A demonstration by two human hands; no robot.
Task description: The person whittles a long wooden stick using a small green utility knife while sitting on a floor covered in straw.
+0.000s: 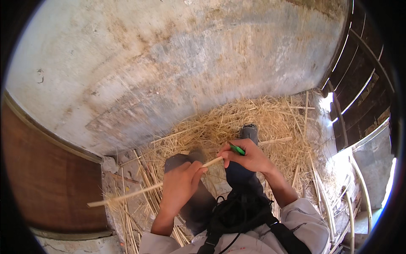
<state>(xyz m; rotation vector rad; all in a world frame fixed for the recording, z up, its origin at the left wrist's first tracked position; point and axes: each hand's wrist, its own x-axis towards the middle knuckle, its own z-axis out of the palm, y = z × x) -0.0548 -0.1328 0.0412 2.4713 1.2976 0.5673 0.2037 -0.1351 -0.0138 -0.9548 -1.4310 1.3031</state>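
Over my knees, my left hand (181, 183) is closed round a long pale strip (139, 191) that looks like split bamboo or cane. The strip slants from the lower left, through this hand, up to my right hand (249, 159). Bent fingers of my right hand meet the strip's upper right end. That same hand grips a small green-handled tool (237, 149); its working end is mostly hidden by the fingers, so its exact kind cannot be made out.
Fine shavings (270, 114) cover the floor round my feet. Long strips (148, 178) lie at the left, with longer poles (323, 199) at the right. A stained wall (190, 63) rises ahead, a brown wooden panel (50, 173) stands left, and dark slatted boards (359, 76) stand right.
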